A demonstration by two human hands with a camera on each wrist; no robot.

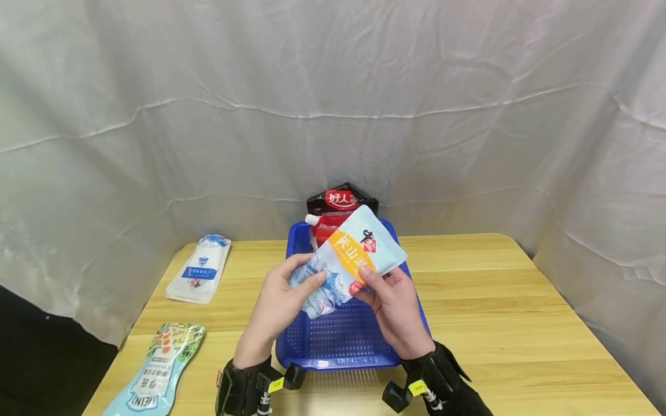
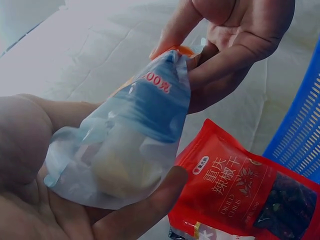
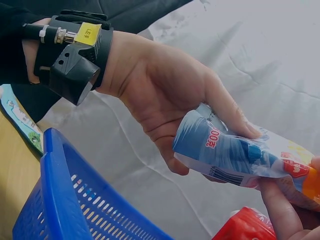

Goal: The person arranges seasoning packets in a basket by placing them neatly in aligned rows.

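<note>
Both hands hold a light blue and orange salt packet (image 1: 348,254) tilted above the blue basket (image 1: 343,363). My left hand (image 1: 276,300) grips the packet's lower left end, thumb on the printed front. On the lower right edge, my right hand (image 1: 398,312) pinches it with the thumb in front and fingers behind. The left wrist view shows the packet's clear end (image 2: 125,175) bulging between the left fingers. In the right wrist view its blue end (image 3: 210,145) lies against the left palm.
At the basket's back are a red pouch with a white cap (image 1: 312,219) and a black package (image 1: 340,199). A red dried chili bag (image 2: 235,185) shows in the left wrist view. On the table's left lie a white packet (image 1: 200,268) and a light blue Heinz pouch (image 1: 156,375).
</note>
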